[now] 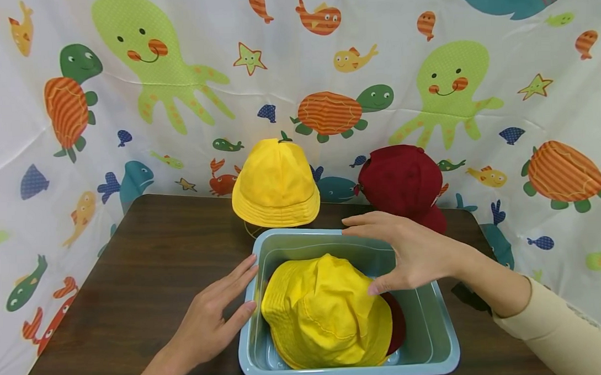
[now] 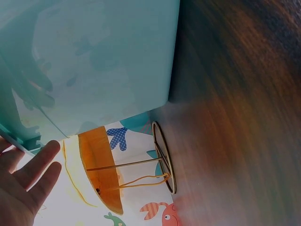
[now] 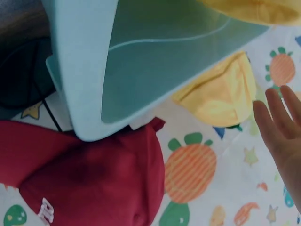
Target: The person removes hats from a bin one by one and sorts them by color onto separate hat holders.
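Note:
A light blue plastic tub (image 1: 349,372) holds a crumpled yellow bucket hat (image 1: 325,313), with part of a dark red cap (image 1: 397,322) showing from under its right side. My left hand (image 1: 217,309) touches the tub's left rim with its fingers straight. In the left wrist view, the fingertips of that hand (image 2: 35,176) lie at the tub's edge. Over the tub's back right part, my right hand (image 1: 407,247) is spread with nothing in its grasp; its thumb overlaps the hat in the head view. The right wrist view shows that hand's fingers (image 3: 277,117) apart.
Behind the tub, another yellow bucket hat (image 1: 275,183) sits on a wire stand (image 2: 162,160). A dark red baseball cap (image 1: 402,181) is at the back right. All stand on a dark wooden table (image 1: 149,270), before a curtain (image 1: 286,55) printed with sea animals.

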Demonstrator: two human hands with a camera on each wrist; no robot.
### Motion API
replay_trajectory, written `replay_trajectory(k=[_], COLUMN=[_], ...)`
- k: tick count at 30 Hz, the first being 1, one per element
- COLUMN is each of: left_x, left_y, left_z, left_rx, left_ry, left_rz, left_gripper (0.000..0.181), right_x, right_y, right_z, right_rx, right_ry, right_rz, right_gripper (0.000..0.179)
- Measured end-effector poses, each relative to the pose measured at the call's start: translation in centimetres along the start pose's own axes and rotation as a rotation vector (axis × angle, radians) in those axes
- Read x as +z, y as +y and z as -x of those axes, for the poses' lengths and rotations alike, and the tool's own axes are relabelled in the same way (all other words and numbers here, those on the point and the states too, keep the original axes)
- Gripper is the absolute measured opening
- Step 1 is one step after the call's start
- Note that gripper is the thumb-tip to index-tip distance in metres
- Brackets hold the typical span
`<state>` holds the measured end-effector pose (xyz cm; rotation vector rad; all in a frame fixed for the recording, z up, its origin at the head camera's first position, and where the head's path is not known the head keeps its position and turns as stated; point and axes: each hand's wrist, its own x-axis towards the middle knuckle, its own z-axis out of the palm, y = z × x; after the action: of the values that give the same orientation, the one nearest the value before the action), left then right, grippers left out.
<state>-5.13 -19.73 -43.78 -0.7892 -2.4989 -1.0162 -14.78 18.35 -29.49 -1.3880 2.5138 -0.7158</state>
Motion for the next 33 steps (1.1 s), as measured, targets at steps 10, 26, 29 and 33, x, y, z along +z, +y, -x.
replay_trajectory(k=[10,26,29,33], left_x=[0.0,0.1,0.1,0.1], left_y=[-0.1,-0.2,-0.2,-0.2], left_z=[0.0,0.1,0.1,0.1], left_rx=[-0.001,-0.001,0.004,0.006], left_ry=[0.000,0.006,0.007,0.009], left_rz=[-0.009,-0.006,0.006,0.011], left_gripper=[0.065,0.065,0.065,0.065], right_x=[1.6,2.9,3.0,3.1], right_y=[-0.1,-0.2,-0.1,-0.1], right_z=[-1.0,-2.0,-2.1,-2.2], right_rx=[0.009,-0.014,-0.029,-0.036], right_ry=[-0.147,-0.221,-0.211,-0.208], right_rz=[-0.020,-0.060,-0.091,-0.124], right_gripper=[0.084,0.064,0.054,0.042])
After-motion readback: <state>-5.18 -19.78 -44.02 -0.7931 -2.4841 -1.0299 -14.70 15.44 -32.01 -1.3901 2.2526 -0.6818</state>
